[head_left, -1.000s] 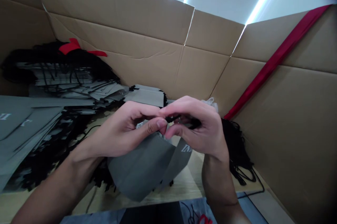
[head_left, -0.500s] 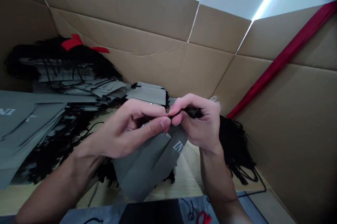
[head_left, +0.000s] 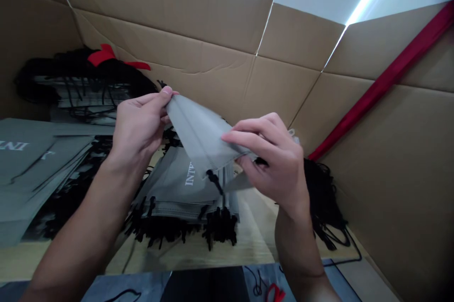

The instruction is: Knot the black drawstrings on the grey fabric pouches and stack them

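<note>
A grey drawstring pouch (head_left: 198, 129) is stretched slantwise in the air between my two hands. My left hand (head_left: 136, 125) pinches its upper left corner, where a bit of black cord sticks out past the fingertips. At the other side my right hand (head_left: 273, 158) grips the pouch edge between thumb and fingers. A knotted black cord end (head_left: 214, 180) hangs from the pouch's lower corner. Beneath it lies a stack of similar grey pouches (head_left: 166, 188) with white lettering, partly covered by the held one; their black cord ends bunch along the front.
More grey pouches (head_left: 24, 165) lie at the left, and behind them is a pile of black cords (head_left: 39, 73) with a red strip (head_left: 102, 55) on top. Loose black cords (head_left: 321, 193) lie at the right. Cardboard walls (head_left: 198, 23) enclose the table (head_left: 253, 245).
My left hand has moved up and left, away from my right hand, drawing the pouch out flat. The lettered stack underneath now shows.
</note>
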Action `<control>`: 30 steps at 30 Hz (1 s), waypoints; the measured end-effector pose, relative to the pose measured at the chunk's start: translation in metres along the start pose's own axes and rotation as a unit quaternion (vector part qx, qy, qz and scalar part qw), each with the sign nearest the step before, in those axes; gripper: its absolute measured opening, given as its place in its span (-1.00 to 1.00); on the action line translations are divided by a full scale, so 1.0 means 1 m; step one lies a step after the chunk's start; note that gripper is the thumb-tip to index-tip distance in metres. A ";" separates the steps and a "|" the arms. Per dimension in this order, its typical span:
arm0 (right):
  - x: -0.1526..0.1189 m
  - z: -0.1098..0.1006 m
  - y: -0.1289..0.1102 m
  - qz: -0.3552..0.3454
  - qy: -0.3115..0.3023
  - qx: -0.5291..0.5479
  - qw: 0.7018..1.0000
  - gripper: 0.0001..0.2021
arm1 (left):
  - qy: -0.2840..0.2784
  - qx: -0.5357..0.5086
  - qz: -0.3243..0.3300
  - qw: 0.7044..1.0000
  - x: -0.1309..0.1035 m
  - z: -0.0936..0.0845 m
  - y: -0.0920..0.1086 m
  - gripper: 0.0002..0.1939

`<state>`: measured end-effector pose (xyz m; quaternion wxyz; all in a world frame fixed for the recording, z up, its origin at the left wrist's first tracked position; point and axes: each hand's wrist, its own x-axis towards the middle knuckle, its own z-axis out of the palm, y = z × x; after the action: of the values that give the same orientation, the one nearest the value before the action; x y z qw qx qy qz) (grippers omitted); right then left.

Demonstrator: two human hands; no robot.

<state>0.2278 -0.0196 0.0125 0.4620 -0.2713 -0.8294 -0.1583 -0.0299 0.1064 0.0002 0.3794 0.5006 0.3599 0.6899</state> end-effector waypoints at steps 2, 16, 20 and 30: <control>0.001 0.004 0.006 -0.001 0.039 0.031 0.999 -0.63 | 0.007 0.017 0.017 1.000 -0.008 0.005 0.000 -0.71; 0.001 -0.007 -0.005 0.090 -0.025 0.038 0.995 -0.83 | -0.262 0.196 0.295 0.898 -0.108 0.016 0.056 -0.86; 0.000 -0.009 -0.010 0.088 -0.073 0.062 0.992 -0.85 | -0.264 0.205 0.340 0.879 -0.102 0.019 0.048 -0.91; -0.003 -0.013 -0.008 0.089 -0.003 0.189 0.978 -0.59 | -0.352 0.233 0.302 0.855 -0.100 0.021 0.046 -0.81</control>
<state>0.2327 -0.0337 0.0166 0.5143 -0.2524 -0.8184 0.0437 0.0037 0.0001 0.0037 0.1259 0.8680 0.1836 0.4438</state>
